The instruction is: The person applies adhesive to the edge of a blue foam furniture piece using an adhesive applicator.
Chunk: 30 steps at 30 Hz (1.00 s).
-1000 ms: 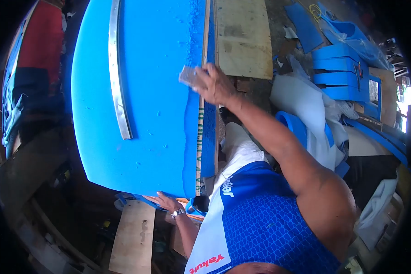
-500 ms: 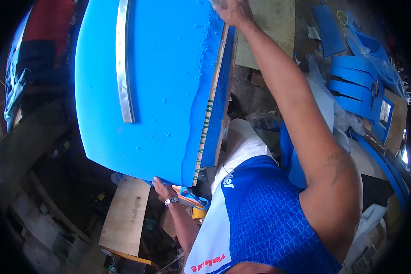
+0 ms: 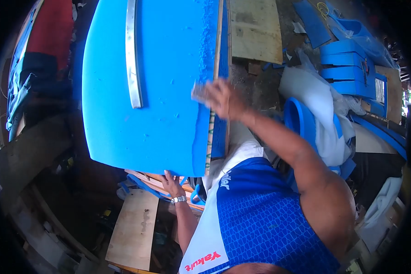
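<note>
A large blue foam-covered panel (image 3: 164, 132) fills the upper middle, with a wooden edge along its right side. Blue crumbs lie on its surface, thickest on a roughened strip (image 3: 207, 41) near that edge. My right hand (image 3: 226, 100), smeared by motion, is closed on a small greyish block (image 3: 200, 93) against this right margin; its exact kind is too blurred to make out. My left hand (image 3: 171, 184), with a watch at the wrist, grips the panel's lower edge, its other fingers hidden underneath. A silver metal strip (image 3: 133, 59) lies lengthwise on the foam.
A plywood board (image 3: 133, 223) lies below left of the panel, another plywood sheet (image 3: 255, 27) at the top. On the right are stacked blue foam pieces (image 3: 345, 68), white wrapping sheet (image 3: 306, 96) and a blue curved piece (image 3: 299, 121). Red cloth (image 3: 50, 32) hangs at the left.
My right hand has come down along the panel's right edge, from the top toward its lower part. The left hand stays at the lower edge; the view has shifted slightly.
</note>
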Tool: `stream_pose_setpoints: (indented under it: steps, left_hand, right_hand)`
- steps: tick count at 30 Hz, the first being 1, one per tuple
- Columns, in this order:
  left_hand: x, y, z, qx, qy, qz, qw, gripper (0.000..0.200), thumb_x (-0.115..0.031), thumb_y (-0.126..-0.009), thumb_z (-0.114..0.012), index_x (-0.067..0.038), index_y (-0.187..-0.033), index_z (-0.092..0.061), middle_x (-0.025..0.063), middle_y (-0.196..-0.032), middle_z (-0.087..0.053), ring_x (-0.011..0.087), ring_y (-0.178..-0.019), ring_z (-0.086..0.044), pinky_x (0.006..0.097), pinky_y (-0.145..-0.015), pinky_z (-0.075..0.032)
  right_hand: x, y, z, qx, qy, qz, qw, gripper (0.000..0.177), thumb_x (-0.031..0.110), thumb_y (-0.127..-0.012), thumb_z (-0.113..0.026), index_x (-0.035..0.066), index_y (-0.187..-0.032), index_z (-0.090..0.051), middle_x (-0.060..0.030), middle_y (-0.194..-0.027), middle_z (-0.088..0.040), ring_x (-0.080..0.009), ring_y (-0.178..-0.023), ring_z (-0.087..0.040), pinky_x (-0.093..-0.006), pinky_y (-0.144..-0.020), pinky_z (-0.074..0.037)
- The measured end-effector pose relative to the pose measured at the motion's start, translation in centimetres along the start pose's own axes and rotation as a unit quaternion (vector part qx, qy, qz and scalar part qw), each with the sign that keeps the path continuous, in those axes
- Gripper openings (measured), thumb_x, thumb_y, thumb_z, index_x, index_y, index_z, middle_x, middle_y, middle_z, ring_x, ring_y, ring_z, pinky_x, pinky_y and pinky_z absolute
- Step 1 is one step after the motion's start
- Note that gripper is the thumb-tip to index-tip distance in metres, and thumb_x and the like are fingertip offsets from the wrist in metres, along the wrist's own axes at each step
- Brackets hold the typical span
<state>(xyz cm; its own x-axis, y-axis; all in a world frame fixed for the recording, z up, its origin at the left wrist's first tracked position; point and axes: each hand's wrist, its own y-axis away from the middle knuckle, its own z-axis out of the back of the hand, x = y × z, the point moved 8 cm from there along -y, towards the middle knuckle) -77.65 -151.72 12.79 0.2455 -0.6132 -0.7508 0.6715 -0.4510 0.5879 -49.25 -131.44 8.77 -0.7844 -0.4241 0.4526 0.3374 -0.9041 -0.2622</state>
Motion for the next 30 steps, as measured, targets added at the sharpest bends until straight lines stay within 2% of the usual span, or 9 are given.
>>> stream_pose_setpoints:
  steps: [2,3,10,11,15,18,23,28,30]
  left_hand:
    - [5.3,-2.9,3.6,0.048,0.004,0.027,0.998,0.052,-0.035,-0.105,-0.049,-0.007,-0.147,-0.037,0.0146,-0.138,-0.052,0.0276,-0.118,-0.058,0.0409,-0.091,-0.051]
    - [9.5,-5.3,6.0,0.078,-0.004,0.033,0.996,0.053,-0.035,-0.105,-0.049,-0.007,-0.148,-0.036,0.013,-0.14,-0.052,0.0263,-0.118,-0.058,0.0388,-0.09,-0.052]
    - [13.5,-6.1,11.0,0.07,0.009,0.031,0.997,0.061,-0.041,-0.104,-0.049,-0.008,-0.151,-0.032,0.0111,-0.149,-0.047,0.0286,-0.126,-0.055,0.0407,-0.094,-0.051]
    - [13.3,-6.1,10.3,0.086,0.006,0.026,0.996,0.063,-0.043,-0.103,-0.05,-0.008,-0.151,-0.032,0.0118,-0.147,-0.049,0.0287,-0.126,-0.055,0.0413,-0.095,-0.05]
    - [11.6,-6.9,7.3,0.142,0.005,0.008,0.99,0.06,-0.04,-0.103,-0.05,-0.008,-0.152,-0.033,0.0136,-0.141,-0.051,0.0279,-0.122,-0.057,0.0422,-0.094,-0.05]
    - [11.7,-8.1,6.0,0.176,0.024,-0.033,0.984,0.054,-0.035,-0.102,-0.054,-0.007,-0.145,-0.04,0.0148,-0.135,-0.053,0.0271,-0.117,-0.058,0.0424,-0.09,-0.054]
    - [11.4,-8.8,6.0,0.181,-0.016,-0.077,0.98,0.048,-0.027,-0.1,-0.057,-0.004,-0.14,-0.043,0.0126,-0.128,-0.056,0.0248,-0.111,-0.06,0.0405,-0.086,-0.056]
    - [10.0,-8.1,6.1,0.168,-0.02,-0.065,0.983,0.045,-0.024,-0.099,-0.06,-0.003,-0.136,-0.045,0.011,-0.123,-0.058,0.0213,-0.104,-0.06,0.0362,-0.08,-0.057]
    - [9.2,-7.8,6.0,0.175,0.006,-0.071,0.982,0.045,-0.023,-0.099,-0.06,-0.003,-0.136,-0.045,0.0112,-0.122,-0.058,0.021,-0.103,-0.06,0.0348,-0.078,-0.057]
  right_hand:
    - [-2.8,-6.2,1.4,-0.085,0.146,0.105,0.98,0.057,0.038,-0.086,-0.068,0.012,-0.136,-0.058,-0.0228,-0.12,-0.057,-0.0386,-0.102,-0.056,-0.0485,-0.088,-0.05]
    - [-9.9,-9.2,0.6,-0.104,0.005,-0.148,0.983,0.056,0.046,-0.087,-0.067,0.017,-0.134,-0.059,-0.0238,-0.127,-0.056,-0.0395,-0.107,-0.057,-0.0496,-0.09,-0.05]
    - [-15.7,-15.6,0.2,-0.07,0.072,-0.278,0.955,0.057,0.05,-0.086,-0.066,0.005,-0.121,-0.063,-0.0264,-0.113,-0.062,-0.0435,-0.111,-0.057,-0.0496,-0.099,-0.046]
    - [-14.8,-13.9,-1.2,-0.114,0.077,-0.166,0.976,0.054,0.046,-0.086,-0.066,0.023,-0.134,-0.059,-0.0154,-0.128,-0.06,-0.0384,-0.112,-0.058,-0.0509,-0.09,-0.051]
    - [0.2,-3.2,-0.7,-0.049,0.07,-0.003,0.996,0.048,0.035,-0.092,-0.061,0.014,-0.134,-0.057,-0.016,-0.123,-0.062,-0.0348,-0.11,-0.058,-0.0493,-0.091,-0.049]
    - [6.9,5.9,-1.5,-0.003,-0.007,-0.101,0.995,0.056,0.034,-0.088,-0.066,0.011,-0.137,-0.051,-0.0181,-0.115,-0.054,-0.0361,-0.1,-0.057,-0.0489,-0.089,-0.048]
    - [5.0,1.1,-0.9,-0.038,0.153,0.121,0.98,0.053,0.031,-0.088,-0.068,0.009,-0.134,-0.054,-0.018,-0.111,-0.058,-0.0386,-0.101,-0.054,-0.0499,-0.082,-0.051]
    - [-8.5,-10.4,0.3,-0.059,0.047,-0.273,0.959,0.057,0.049,-0.087,-0.066,0.005,-0.122,-0.062,-0.0278,-0.116,-0.061,-0.0441,-0.112,-0.057,-0.0499,-0.099,-0.046]
    - [-6.8,-8.4,-1.0,-0.108,0.053,-0.226,0.967,0.041,0.04,-0.089,-0.064,0.013,-0.119,-0.062,-0.0221,-0.114,-0.061,-0.04,-0.101,-0.056,-0.049,-0.086,-0.05]
